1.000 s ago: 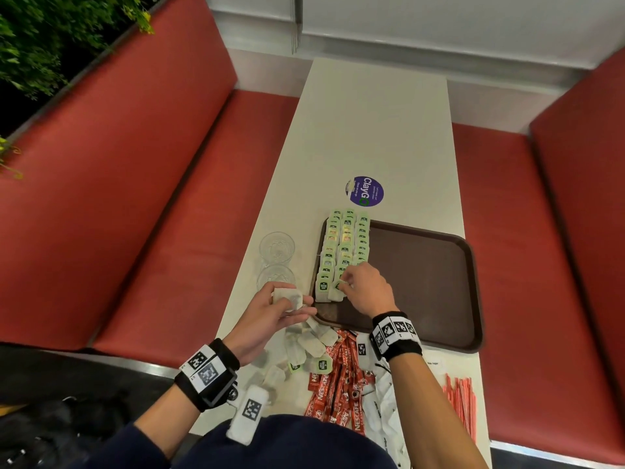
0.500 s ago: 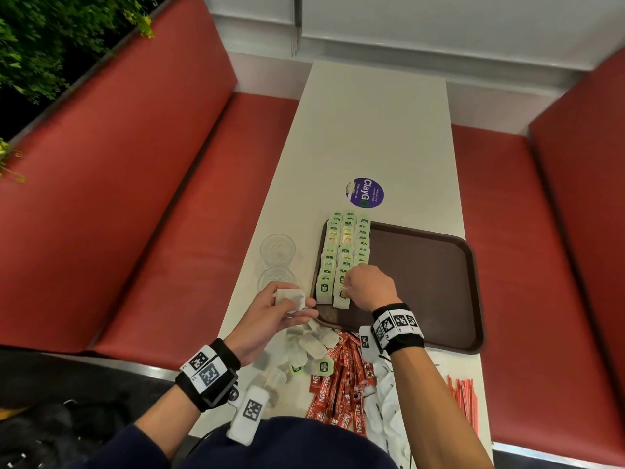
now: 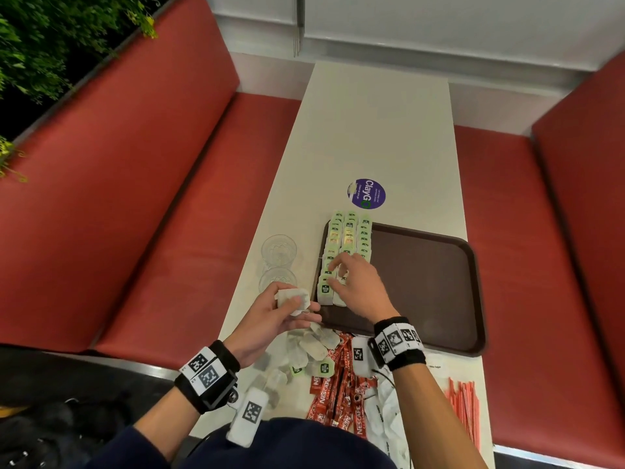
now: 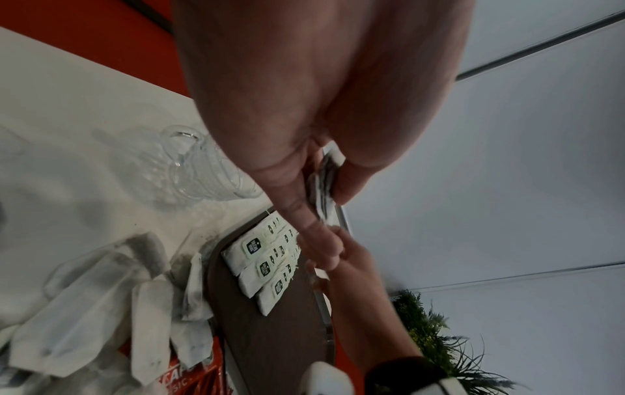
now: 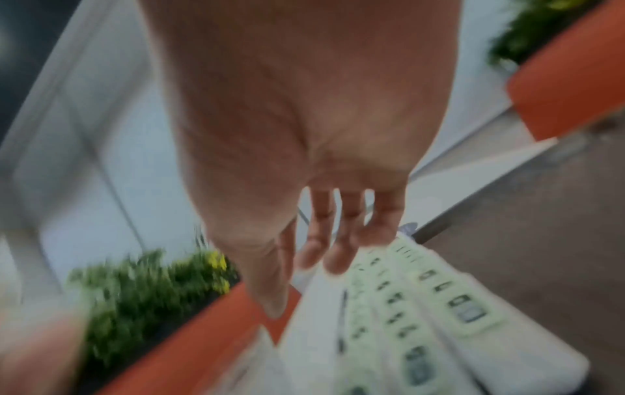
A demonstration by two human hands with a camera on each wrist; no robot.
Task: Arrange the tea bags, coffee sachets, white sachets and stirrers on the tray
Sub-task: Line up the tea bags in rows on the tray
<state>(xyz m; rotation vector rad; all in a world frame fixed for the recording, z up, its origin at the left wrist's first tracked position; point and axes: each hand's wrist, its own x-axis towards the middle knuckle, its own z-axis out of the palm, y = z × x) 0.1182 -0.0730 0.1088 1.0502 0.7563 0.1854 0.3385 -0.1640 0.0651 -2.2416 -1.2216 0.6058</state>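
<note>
Two clear glasses (image 3: 278,252) stand at the left edge of the table (image 3: 375,130), just left of the brown tray (image 3: 439,286). The tray holds three rows of green-tagged tea bags (image 3: 350,238) along its left side, running from its far edge toward the near one; the rest of it is bare. The left hand (image 3: 270,316) hovers near the tray's near-left corner, thumb and fingers pinching a small stack of tea bags (image 3: 292,299). To its right, the right hand (image 3: 358,286) is over the near end of the rows with fingers spread and straight, holding nothing. Near the person lie loose tea bags (image 3: 314,346), red coffee sachets (image 3: 341,384), white sachets (image 3: 389,414) and, at the far right, red stirrers (image 3: 463,404).

Half a second ago the right hand's fingers were curled on the nearest bags; now they are lifted and fanned out.

The left wrist view shows the held stack (image 4: 324,181) edge-on between thumb and fingers, and the three nearest bags (image 4: 260,264) side by side. The right wrist view is blurred but shows the splayed fingers (image 5: 348,240) above the rows.
</note>
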